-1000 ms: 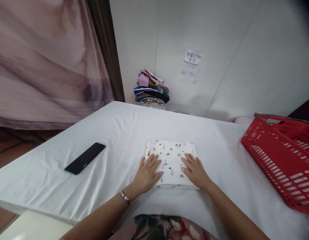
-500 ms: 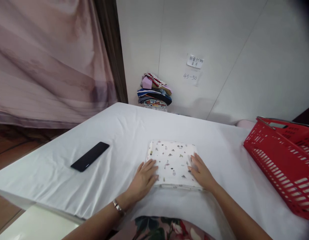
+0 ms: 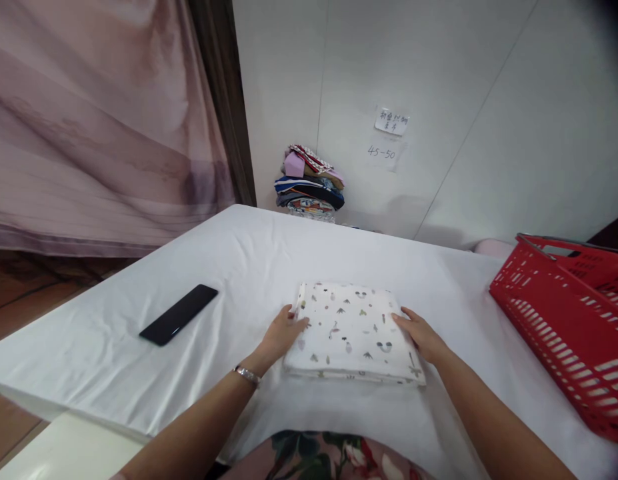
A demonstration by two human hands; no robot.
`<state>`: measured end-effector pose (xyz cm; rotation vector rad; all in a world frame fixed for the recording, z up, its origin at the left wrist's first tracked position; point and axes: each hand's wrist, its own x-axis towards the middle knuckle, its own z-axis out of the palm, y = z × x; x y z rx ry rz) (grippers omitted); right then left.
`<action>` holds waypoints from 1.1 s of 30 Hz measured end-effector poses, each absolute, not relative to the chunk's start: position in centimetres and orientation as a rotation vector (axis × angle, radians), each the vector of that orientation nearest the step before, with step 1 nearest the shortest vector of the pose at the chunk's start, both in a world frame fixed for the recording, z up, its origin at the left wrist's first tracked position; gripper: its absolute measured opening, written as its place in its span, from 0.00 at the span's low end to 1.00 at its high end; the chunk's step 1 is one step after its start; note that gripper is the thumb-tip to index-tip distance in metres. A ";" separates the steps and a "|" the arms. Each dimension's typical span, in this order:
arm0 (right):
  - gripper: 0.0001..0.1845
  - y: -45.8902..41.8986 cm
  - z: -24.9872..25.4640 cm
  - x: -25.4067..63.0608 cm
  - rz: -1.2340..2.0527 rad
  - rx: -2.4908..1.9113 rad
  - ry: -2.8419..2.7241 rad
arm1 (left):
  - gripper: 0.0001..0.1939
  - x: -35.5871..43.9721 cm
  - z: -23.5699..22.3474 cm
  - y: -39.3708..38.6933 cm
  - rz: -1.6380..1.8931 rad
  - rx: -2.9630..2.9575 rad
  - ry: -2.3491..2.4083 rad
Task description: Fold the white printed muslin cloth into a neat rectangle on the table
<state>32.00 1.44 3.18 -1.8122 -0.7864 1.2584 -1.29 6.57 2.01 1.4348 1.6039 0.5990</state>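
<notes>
A folded white cloth [image 3: 351, 333] printed with small figures lies flat on the white-covered table [image 3: 379, 260] in front of me. My left hand [image 3: 283, 333] holds its left edge, thumb on top and fingers curled at the side. At the right edge, my right hand [image 3: 421, 333] has the same hold, its thumb over the top layer. The fingers beneath the cloth's edges are partly hidden.
A black phone [image 3: 179, 315] lies on the table to the left. At the right stands a red plastic basket [image 3: 559, 327]. Several folded fabrics [image 3: 310, 183] are stacked by the far wall, near a paper note [image 3: 391, 123].
Both hands have slid from lying flat on top of the cloth outward to its left and right edges, and now grip them. The cloth itself stays in about the same place.
</notes>
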 end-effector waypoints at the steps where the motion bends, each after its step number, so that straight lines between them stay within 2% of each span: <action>1: 0.41 1.5 3.1 32.1 1.328 -1.760 -0.772 | 0.35 -1.2 2.0 6.8 0.585 1.404 1.586; 5: 0.26 2.0 2.9 32.2 1.494 -1.619 -0.780 | 0.35 -0.9 2.0 7.3 0.569 1.391 1.569; 9: 0.22 2.0 3.2 31.8 1.530 -1.566 -0.729 | 0.35 -0.4 2.5 6.7 0.515 1.597 1.683; 13: 0.26 1.6 3.4 31.1 1.441 -1.537 -0.720 | 0.34 0.1 3.0 5.6 0.548 1.646 1.704; 18: 0.32 1.9 3.1 31.0 1.320 -1.482 -0.815 | 0.32 0.4 3.3 6.0 0.721 1.409 1.549; 25: 0.38 8.3 4.9 31.5 1.095 -1.445 -0.854 | 0.40 1.4 5.6 14.3 0.929 1.478 1.588; 29: 0.49 11.4 4.4 32.1 1.071 -1.688 -0.836 | 0.45 1.9 5.4 18.6 0.761 1.349 1.647; 33: 0.49 10.5 2.5 32.5 1.000 -1.905 -1.002 | 0.45 1.4 4.2 18.4 0.683 1.332 1.651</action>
